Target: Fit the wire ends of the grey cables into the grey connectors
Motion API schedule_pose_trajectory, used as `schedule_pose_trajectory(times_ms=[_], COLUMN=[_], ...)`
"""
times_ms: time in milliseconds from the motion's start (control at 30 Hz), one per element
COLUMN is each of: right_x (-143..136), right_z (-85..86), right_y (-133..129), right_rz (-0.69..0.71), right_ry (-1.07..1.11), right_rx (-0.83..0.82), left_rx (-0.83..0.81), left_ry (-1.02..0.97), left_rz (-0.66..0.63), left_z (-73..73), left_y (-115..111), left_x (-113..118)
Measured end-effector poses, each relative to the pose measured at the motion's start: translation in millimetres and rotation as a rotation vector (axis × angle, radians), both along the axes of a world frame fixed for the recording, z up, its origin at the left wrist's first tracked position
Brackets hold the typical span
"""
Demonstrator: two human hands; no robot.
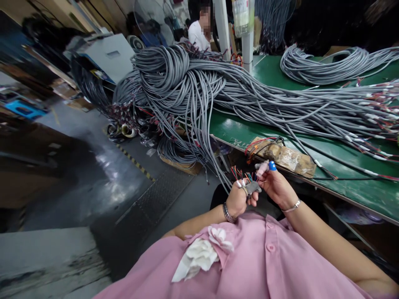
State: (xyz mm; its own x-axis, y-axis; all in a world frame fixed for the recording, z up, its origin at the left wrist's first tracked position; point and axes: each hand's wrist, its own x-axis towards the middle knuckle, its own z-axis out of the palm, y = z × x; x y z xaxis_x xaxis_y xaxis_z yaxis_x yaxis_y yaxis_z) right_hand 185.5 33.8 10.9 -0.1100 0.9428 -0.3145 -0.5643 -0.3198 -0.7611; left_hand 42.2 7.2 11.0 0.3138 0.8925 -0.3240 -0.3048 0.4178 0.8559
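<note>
Close in front of my body, my left hand (237,199) is closed around the ends of several grey cables, with a grey wrap on its thumb. Stripped coloured wires (249,177), red, green, orange and blue, fan out above its fingers. Right beside them, my right hand (277,185) pinches at the wire ends; one of its fingertips wears a blue cover and others have pale covers. Which single wire it grips is too small to make out. From my left hand the grey cables (214,160) run up to a big heap on the bench.
Bundles of grey cable (249,89) cover much of the green bench (230,128). A taped wooden block (285,157) with wires lies at its front edge. Another coil (311,66) rests farther back. Behind the bench sits a person (198,35) in white, near a fan (154,20).
</note>
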Motion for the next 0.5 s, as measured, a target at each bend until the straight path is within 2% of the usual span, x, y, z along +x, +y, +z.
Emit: schedule_pose_trajectory(times_ms=[200,367,500], right_x=[5.7,4.6,3.7], right_z=[6.2,5.3,3.6], right_y=[-0.8,-4.3,-5.9], right_rz=[0.095,0.027,-0.017], right_ry=[0.098,-0.025,-0.039], right_rx=[-0.042,0.042,0.034], left_rx=[0.032,0.072,0.078], left_ry=[-0.001,0.001,-0.003], left_rz=[0.027,0.094,0.121], left_z=[4.5,3.6,4.9], left_y=[-9.5,-10.0,-7.5], left_x=[-4.9,-2.5,2.7])
